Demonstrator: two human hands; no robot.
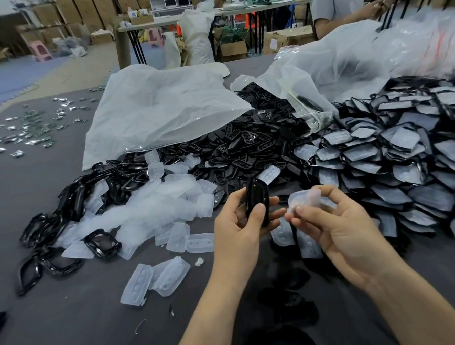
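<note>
Two parts are in hand and not yet joined. The left hand (237, 219) grips a black shell (257, 197) upright between thumb and curled fingers, just below the middle of the view. The right hand (338, 224) pinches a translucent pad (305, 198) between thumb and fingertips, at the shell's 3 o'clock, close to it but apart.

I judge that the pad is meant to seat in the shell, so this piece is at the fitting step. At 2 o'clock from the hands lies a broad heap of padded shells (396, 162), which looks like finished work (I cannot vouch for every piece).

Plenty seems left to do. Loose pads (156, 200) lie at 9 o'clock, empty black frames (63, 209) lie beyond them, and more black parts (246, 142) spill from a clear bag (158, 107) at 12 o'clock.

No brand, label or writing is legible; the far cartons are too blurred.
</note>
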